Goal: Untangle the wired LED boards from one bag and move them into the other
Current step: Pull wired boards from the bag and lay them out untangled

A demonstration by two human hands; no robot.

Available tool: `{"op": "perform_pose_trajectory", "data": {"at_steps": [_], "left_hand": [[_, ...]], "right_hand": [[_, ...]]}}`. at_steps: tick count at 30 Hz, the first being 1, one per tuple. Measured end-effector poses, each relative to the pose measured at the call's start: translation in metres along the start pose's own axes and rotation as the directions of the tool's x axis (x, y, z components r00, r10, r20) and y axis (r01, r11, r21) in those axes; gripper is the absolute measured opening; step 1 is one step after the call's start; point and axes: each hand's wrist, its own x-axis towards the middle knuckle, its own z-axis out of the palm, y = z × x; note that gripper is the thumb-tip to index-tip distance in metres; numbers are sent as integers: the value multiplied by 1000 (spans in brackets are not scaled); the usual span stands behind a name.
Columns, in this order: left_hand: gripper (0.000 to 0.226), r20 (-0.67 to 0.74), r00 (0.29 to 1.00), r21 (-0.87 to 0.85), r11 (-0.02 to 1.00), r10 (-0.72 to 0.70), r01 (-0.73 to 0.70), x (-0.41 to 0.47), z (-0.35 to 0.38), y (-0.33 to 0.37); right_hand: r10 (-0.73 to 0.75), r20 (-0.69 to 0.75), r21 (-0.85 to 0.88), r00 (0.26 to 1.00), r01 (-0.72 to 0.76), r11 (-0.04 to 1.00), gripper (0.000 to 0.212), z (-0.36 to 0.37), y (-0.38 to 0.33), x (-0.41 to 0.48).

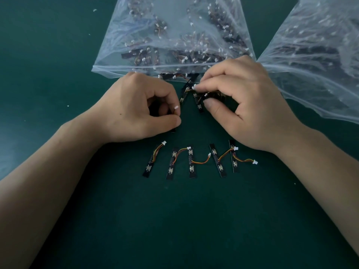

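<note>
A clear plastic bag (136,26) full of tangled black LED boards lies at the top centre, its mouth facing me. A second clear bag (314,55) with more boards lies at the right. My right hand (246,101) pinches a small tangle of LED boards (196,96) just outside the first bag's mouth. My left hand (139,111) is curled and pinches one wired LED board by its white connector (176,107); most of that board is hidden under the fingers. Several separated LED boards (191,162) lie in a row on the mat below both hands.
The work surface is a dark green mat (174,220). A few tiny white specks (94,10) are scattered on the mat at the left and top.
</note>
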Motion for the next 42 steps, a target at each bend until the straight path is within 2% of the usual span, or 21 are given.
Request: {"op": "perform_pose_trajectory", "data": {"at_steps": [5, 8, 13, 16, 20, 29, 34, 42], "left_hand": [[7, -1, 1000, -23, 1000, 4, -4, 0, 0, -2], [7, -16, 1000, -70, 998, -4, 3, 0, 1, -3], [8, -32, 999, -181, 983, -11, 5, -1, -2, -4], [7, -19, 1000, -149, 989, -5, 2, -1, -2, -3], [6, 6, 1000, -61, 998, 29, -28, -1, -1, -2], [8, 30, 999, -70, 997, 41, -39, -1, -2, 0], [6, 40, 999, -100, 995, 34, -30, -1, -4, -1], [9, 22, 1000, -93, 996, 14, -12, 0, -2, -2]], "right_hand": [[-41, 98, 15, 994, 40, 999, 27, 0, 0, 0], [-36, 97, 26, 995, 33, 999, 28, 0, 1, 0], [-10, -79, 111, 997, 19, 994, 19, -1, 2, -1], [19, -168, 163, 986, 9, 987, 8, -3, 2, -1], [-58, -85, 210, 995, 75, 975, 3, -2, -3, -2], [-158, 65, 235, 985, 138, 962, 6, -1, -2, -2], [-184, 93, 287, 979, 150, 946, 6, -2, -2, -1], [-146, 87, 339, 985, 108, 935, 8, -4, 0, -2]]}}
